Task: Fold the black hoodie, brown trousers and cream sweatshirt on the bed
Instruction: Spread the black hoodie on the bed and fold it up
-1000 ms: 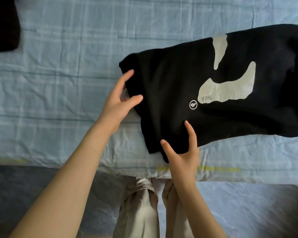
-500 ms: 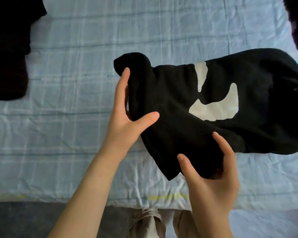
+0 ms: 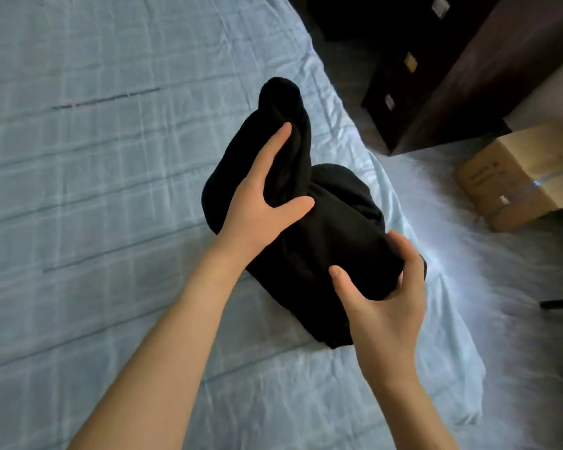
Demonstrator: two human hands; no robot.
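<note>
The black hoodie (image 3: 322, 241) is a loose, bunched roll held between both hands, over the right-hand margin of the bed (image 3: 111, 190). How much of it rests on the blue checked sheet cannot be told. Its long axis runs slantwise, from a rounded tip beyond the left hand's fingertips down to a blunt end that hangs just below the right hand's thumb.

The left hand (image 3: 260, 206) takes the far half. Its forefinger lies along the cloth toward the tip and its thumb spreads across the roll, so a ridge of fabric is nipped between them. The right hand (image 3: 384, 303) grasps the near half, with the thumb on top and the fingers curled round the outer side. Both hands are therefore clamped on the one garment. The right hand has the nearer end and the left hand has the longer reach.

Judging by this, the next move is to lay the roll down on the sheet, which spreads out to the left of both hands.

No print or label shows on the hoodie as it is turned now. To the right of the right hand stands a cardboard box (image 3: 514, 180), whose dark markings are too blurred to read. Beyond it is a dark cabinet (image 3: 452, 76) with pale square fittings. Neither the brown trousers nor the cream sweatshirt is in sight.
</note>
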